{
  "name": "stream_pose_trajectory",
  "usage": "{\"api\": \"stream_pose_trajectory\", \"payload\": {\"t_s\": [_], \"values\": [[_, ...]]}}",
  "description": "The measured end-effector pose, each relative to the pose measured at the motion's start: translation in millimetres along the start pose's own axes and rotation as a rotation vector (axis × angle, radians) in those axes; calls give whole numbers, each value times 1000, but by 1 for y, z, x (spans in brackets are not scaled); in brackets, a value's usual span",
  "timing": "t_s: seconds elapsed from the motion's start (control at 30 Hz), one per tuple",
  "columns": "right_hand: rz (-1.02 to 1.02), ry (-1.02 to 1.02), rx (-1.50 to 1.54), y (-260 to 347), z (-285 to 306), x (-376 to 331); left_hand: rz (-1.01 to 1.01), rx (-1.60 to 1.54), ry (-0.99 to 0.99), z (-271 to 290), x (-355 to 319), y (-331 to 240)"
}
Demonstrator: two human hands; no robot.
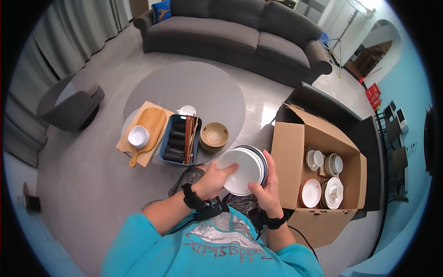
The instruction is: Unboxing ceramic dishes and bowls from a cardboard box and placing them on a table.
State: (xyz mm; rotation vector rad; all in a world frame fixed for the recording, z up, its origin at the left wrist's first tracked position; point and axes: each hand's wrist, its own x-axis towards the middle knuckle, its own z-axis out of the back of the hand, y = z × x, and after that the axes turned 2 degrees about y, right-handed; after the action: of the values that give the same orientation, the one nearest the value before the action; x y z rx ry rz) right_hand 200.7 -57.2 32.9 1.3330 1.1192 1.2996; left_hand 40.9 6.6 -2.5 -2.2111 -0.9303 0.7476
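Note:
Above my lap I hold a stack of white plates [241, 175], tilted toward me; dark blue rims show on the ones behind the front plate. My left hand [213, 181] grips its left side, the thumb lying across the front plate. On the right edge, my right hand [268, 187] has its thumb at the lower front and its fingers along the side. Beyond the plates stands a pile of tan bowls [214, 135]. To its left, a blue bin [162, 147] contains black rolled items [176, 137] and several chopsticks [188, 138].
An open cardboard box [287, 161] with white cups, bowls and plates stands at right, beside a black bench [374, 152]. A white bowl stack [138, 136] rests on wooden boards [154, 121] at left. A white mug [187, 111] sits on the round table [207, 83].

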Motion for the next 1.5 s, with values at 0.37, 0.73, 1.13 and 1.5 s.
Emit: {"api": "stream_pose_trajectory", "payload": {"t_s": [0.37,0.73,1.13,1.5], "values": [[-52,-86,-172,-29,1,8,-71,-37,-12,20,11,19],[-269,-386,-1008,-89,157,-4,-87,58,-382,85,71,-24],[-466,-543,-1061,-138,200,5,14,251,-422,149,202,-69],[-576,-553,-984,-142,210,7,189,491,-450,223,311,-55]]}}
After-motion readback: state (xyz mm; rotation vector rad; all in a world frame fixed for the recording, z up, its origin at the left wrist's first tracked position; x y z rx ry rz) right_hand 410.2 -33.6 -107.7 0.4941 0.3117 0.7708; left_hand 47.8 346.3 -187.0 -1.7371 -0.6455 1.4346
